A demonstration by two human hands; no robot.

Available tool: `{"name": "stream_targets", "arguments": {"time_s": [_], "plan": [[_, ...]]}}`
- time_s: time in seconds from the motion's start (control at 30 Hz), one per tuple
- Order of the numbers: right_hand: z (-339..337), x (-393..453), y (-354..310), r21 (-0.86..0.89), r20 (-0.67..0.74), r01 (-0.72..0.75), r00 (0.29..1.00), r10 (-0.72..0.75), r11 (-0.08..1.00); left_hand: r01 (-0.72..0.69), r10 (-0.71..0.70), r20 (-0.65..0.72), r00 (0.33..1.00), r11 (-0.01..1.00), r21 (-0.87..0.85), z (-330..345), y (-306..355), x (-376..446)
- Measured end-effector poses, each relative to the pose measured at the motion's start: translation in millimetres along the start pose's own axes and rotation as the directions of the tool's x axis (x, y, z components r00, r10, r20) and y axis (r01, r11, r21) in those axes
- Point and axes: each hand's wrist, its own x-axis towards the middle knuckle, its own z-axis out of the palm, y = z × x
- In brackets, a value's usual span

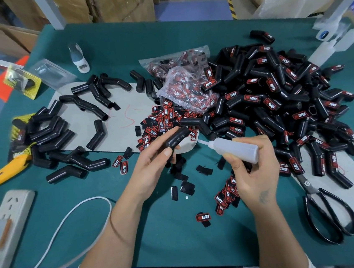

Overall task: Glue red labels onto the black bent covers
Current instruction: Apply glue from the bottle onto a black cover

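The black bent cover (176, 137) in work sits just above the centre of the frame, pinched in the left hand (153, 169) between the thumb at its lower end and the fingers along its upper side. It is held clear of the green table (160, 233) with one flat face turned toward the right, which presents that face to the glue nozzle. The right hand (254, 176) grips the translucent glue bottle (236, 149) like a pen, fingers wrapped round the body, nozzle aimed left at the cover. The nozzle tip stands just beside the cover's right end; whether it touches the surface cannot be told from this view, and no glue bead is discernible. The cover lies up and left of the right hand and at the fingertips of the left hand. Loose red labels (161, 120) are heaped directly behind the cover, within short reach for the next pick, and more labels (224, 196) lie below the right hand. Unlabelled covers (51, 134) are spread over the left of the frame, while the labelled covers (277, 101) form a large pile at the right, so that stock and finished parts remain separated. A clear bag of labels (183, 83) rests at centre top. Black scissors (323, 208) lie at lower right, a yellow utility knife (3, 171) at the left edge.
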Motion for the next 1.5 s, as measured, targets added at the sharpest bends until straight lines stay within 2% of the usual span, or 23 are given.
{"name": "stream_targets", "arguments": {"time_s": [0.6, 1.2, 1.5], "plan": [[-1.5, 0.0, 1.6, 0.015, -0.027, -0.032, 0.999, 0.032, 0.999, 0.005, -0.006, 0.007, 1.0, 1.0, 0.024, -2.9, -1.2, 0.3], [-0.3, 0.3, -1.4, 0.005, -0.004, 0.019, 1.0, -0.019, 1.0, 0.005, -0.006, -0.011, 1.0, 0.999, -0.035, 0.4, 2.9, -0.9], [-1.3, 0.3, 1.8, 0.012, -0.031, -0.005, 1.0, 0.005, 1.0, 0.004, -0.005, -0.009, 1.0, 0.999, -0.049, 0.5, 1.3, -0.7]]}}
